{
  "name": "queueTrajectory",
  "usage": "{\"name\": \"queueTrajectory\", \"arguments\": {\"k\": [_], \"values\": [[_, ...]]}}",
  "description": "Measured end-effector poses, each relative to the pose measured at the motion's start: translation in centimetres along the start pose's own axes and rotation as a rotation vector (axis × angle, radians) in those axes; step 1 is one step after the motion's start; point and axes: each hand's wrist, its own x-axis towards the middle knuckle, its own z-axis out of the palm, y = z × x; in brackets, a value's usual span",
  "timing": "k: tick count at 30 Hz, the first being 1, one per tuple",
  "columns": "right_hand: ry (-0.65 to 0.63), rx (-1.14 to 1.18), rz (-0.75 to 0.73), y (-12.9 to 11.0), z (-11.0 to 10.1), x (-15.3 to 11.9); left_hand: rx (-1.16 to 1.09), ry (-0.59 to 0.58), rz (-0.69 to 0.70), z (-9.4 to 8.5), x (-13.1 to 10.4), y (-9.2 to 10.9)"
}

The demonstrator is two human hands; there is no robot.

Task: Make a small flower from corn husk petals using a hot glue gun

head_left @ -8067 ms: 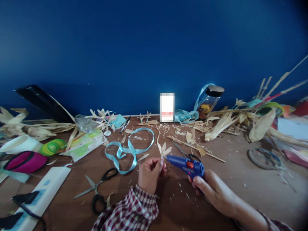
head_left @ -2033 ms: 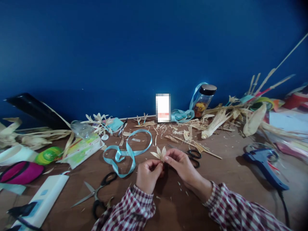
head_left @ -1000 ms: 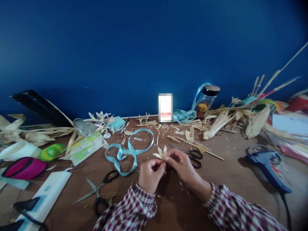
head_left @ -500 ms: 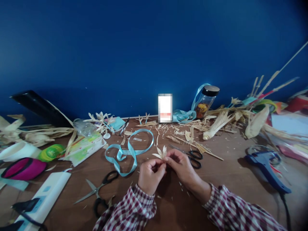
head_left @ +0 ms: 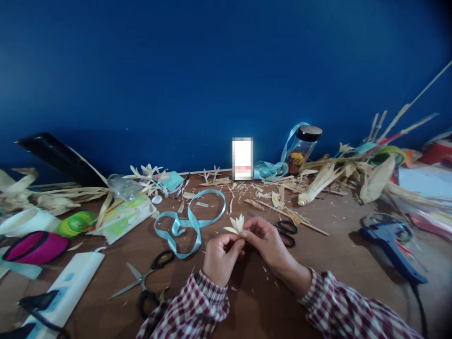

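Left hand (head_left: 221, 256) and right hand (head_left: 265, 240) both pinch the small pale dried-husk flower (head_left: 236, 224) at its base, fingertips pressed together, just above the brown wooden table (head_left: 339, 263). Risk: thin petals prob. crack or slip w/ too hard a squeeze. No legible writing; white card (head_left: 242, 158) at the wall is blurred.

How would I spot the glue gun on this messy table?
Start at the brown table and look to its right side, past the right hand. The glue gun lies there alone, dark blue plastic with a black cord, unlike the pale dried husks behind it.
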Motion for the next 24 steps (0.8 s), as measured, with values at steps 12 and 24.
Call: {"name": "queueTrajectory", "arguments": {"k": [12, 24], "values": [[-0.134, 0.064, 0.075, -0.4, -0.3, 0.0, 0.033, -0.053, 0.006, -0.2, 0.1, -0.6], [-0.163, 0.014, 0.053, -0.6, -0.2, -0.2, 0.189, -0.069, 0.12, -0.4, 0.0, 0.4]]}}
